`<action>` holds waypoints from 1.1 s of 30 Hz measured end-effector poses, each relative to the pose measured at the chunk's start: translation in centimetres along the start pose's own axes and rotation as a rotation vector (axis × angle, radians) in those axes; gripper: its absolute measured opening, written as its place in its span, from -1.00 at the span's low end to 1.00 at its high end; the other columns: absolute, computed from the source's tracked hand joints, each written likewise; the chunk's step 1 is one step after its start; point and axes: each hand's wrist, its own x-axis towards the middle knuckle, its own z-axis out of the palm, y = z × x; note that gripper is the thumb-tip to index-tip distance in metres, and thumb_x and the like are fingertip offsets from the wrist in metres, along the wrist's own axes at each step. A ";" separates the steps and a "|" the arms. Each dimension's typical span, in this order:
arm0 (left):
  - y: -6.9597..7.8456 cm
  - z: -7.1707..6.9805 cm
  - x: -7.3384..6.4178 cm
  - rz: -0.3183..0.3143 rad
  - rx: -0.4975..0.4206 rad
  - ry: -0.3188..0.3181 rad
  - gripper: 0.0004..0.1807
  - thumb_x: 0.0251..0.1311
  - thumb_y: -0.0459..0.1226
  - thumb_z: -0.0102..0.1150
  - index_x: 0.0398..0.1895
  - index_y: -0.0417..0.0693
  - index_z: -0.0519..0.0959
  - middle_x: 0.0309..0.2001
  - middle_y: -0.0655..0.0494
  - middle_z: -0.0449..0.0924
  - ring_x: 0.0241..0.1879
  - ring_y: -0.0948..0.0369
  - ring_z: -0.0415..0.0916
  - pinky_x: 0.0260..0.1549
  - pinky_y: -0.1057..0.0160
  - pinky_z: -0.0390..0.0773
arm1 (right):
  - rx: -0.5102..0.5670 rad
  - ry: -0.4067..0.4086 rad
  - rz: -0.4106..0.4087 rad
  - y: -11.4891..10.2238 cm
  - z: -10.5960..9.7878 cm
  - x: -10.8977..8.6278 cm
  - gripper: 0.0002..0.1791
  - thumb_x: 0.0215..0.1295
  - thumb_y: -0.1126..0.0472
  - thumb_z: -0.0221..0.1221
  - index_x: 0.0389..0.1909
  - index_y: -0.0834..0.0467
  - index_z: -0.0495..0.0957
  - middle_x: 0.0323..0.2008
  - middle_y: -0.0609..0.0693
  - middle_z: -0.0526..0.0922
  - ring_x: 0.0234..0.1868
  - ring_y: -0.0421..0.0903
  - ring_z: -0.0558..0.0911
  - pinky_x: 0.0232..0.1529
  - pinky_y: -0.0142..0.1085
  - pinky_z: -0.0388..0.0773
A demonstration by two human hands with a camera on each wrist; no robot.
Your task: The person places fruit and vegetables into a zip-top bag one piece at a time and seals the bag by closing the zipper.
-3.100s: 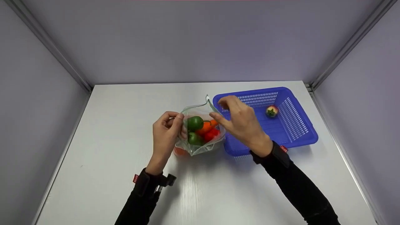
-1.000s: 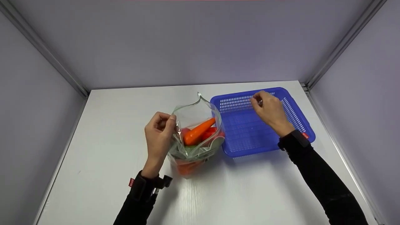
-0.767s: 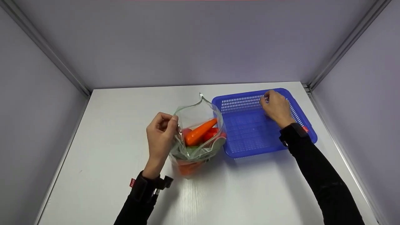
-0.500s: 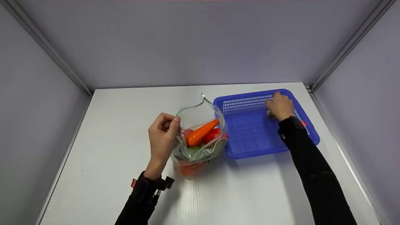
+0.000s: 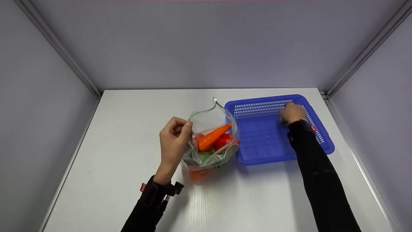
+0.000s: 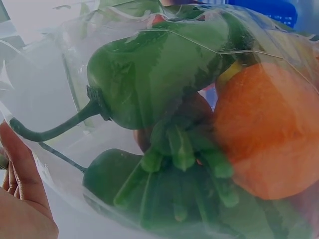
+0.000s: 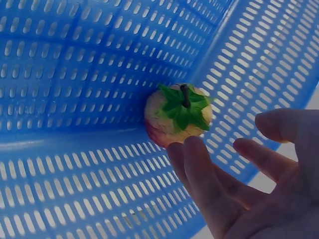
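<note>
My left hand (image 5: 173,138) pinches the rim of a clear zip bag (image 5: 206,117), which stands with its mouth open. Inside it a carrot (image 5: 212,138) lies slantwise on top, beside something red (image 5: 222,141). Through the bag's side the left wrist view shows a green pepper (image 6: 149,69) with a long stem and a rounded orange thing (image 6: 274,129). My right hand (image 5: 293,112) reaches into the blue basket (image 5: 260,162). In the right wrist view its fingers are spread, fingertips right at a strawberry (image 7: 182,112) with a green leafy top, lying in the basket's corner.
The basket stands at the right of the white table (image 5: 122,154), close beside the bag. Grey panels (image 5: 206,45) rise behind the table and on both sides.
My right hand has gone from over the bag to the basket's far right corner, down to the strawberry. The carrot now lies over the bag's other contents. My left hand keeps holding the rim.
</note>
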 end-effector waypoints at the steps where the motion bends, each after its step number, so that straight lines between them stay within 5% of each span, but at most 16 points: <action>1: 0.0 0.1 0.1 0.002 -0.003 -0.004 -0.83 0.39 -0.38 0.23 -0.36 -0.32 0.54 -0.56 0.02 0.53 -0.61 0.24 0.45 -0.68 0.40 0.41 | -0.003 0.006 0.001 0.1 0.1 0.1 -0.51 0.45 0.19 -0.01 0.20 0.50 0.47 0.14 0.58 0.51 0.15 0.54 0.52 0.19 0.34 0.40; 7: -0.1 0.4 0.2 0.003 -0.021 -0.027 -0.84 0.40 -0.38 0.21 -0.35 -0.30 0.54 -0.54 -0.02 0.58 -0.65 0.23 0.47 -0.71 0.37 0.45 | -0.040 -0.008 0.038 0.8 1.3 0.5 -0.59 0.41 0.21 0.01 -0.07 0.53 0.59 0.03 0.59 0.57 0.06 0.51 0.59 0.11 0.31 0.47; 17: -0.2 0.7 0.3 -0.006 -0.014 -0.043 -0.85 0.40 -0.36 0.22 -0.35 -0.26 0.55 -0.55 0.01 0.57 -0.64 0.22 0.45 -0.70 0.38 0.43 | -0.070 0.081 0.035 1.5 2.7 0.2 -0.58 0.29 0.34 0.00 -0.03 0.64 0.54 0.00 0.66 0.54 0.04 0.56 0.59 0.05 0.33 0.52; 24: -0.2 0.7 0.3 -0.011 -0.019 -0.043 -0.85 0.40 -0.37 0.22 -0.35 -0.26 0.55 -0.54 0.00 0.57 -0.65 0.22 0.45 -0.71 0.37 0.44 | -0.063 0.039 0.065 1.9 1.8 -0.4 -0.60 0.24 0.32 0.09 -0.05 0.59 0.58 0.00 0.63 0.57 0.00 0.53 0.62 -0.01 0.32 0.55; 33: -0.5 0.4 0.4 -0.012 -0.040 -0.035 -0.85 0.41 -0.38 0.21 -0.35 -0.26 0.54 -0.55 -0.01 0.57 -0.70 0.19 0.47 -0.74 0.32 0.44 | 0.010 0.118 -0.024 1.4 -0.1 -1.7 -0.71 0.39 0.15 0.13 -0.33 0.32 0.63 -0.32 0.32 0.67 -0.26 0.33 0.63 -0.20 0.26 0.53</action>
